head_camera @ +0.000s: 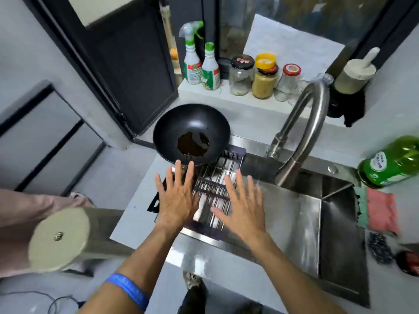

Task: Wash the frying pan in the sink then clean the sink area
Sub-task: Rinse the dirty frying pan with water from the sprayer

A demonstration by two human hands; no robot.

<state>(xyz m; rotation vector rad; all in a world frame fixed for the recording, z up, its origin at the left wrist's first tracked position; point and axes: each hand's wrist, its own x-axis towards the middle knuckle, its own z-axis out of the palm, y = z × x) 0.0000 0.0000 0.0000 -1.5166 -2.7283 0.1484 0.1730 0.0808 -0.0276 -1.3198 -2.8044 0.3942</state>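
Observation:
A black frying pan (191, 132) with a brown oily puddle in its bottom sits at the far end of a wire rack (215, 180) laid across the left part of the steel sink (294, 214). My left hand (176, 196) is spread flat, palm down, over the rack's left side, its fingertips close to the pan's near rim. My right hand (242, 200) is spread flat over the rack's right side, holding nothing. The curved steel faucet (301, 130) arches over the sink from the back.
A green dish-soap bottle (390, 162) and a pink and green cloth (378, 210) lie right of the sink, with a dark scourer (379, 247) nearer me. Spray bottles (199, 62) and jars (263, 75) line the back ledge. A round stool (59, 239) stands at left.

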